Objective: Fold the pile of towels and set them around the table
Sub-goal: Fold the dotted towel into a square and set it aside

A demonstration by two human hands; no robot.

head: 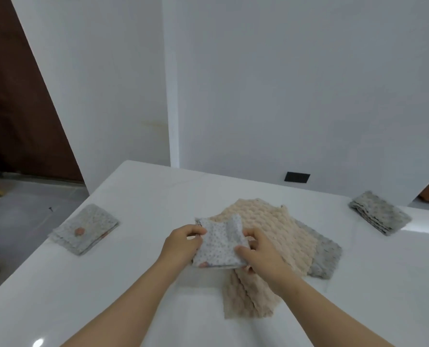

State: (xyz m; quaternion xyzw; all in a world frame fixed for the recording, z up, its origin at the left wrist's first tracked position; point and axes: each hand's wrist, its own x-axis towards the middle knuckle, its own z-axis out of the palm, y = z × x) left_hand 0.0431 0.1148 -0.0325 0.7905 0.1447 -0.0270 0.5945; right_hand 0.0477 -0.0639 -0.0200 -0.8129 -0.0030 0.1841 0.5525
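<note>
Looking over a glossy white table (pixel 133 196) at white walls (pixel 283 83) at twelve o'clock, taking in a brown door (pixel 13 108) at ten, grey floor (pixel 28 209) at nine, a black wall plate (pixel 297 177) at one.

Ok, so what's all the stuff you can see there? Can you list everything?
table: one, white, fills the lower half of the view
folded dotted towel: one, pale grey with a pink patch, near the table's left edge
folded grey towel: one, grey, far right of the table
beige towels: two as far as I can tell, beige, unfolded in the middle pile
loose grey towel: one, grey, under the beige ones, sticking out to the right
held dotted towel: one, pale grey with dark dots, part-folded, above the pile
black plate: one, black, low on the white wall behind the table
door: one, dark brown, far left
left hand: one, grips the held dotted towel's left side
right hand: one, grips its right side
</note>
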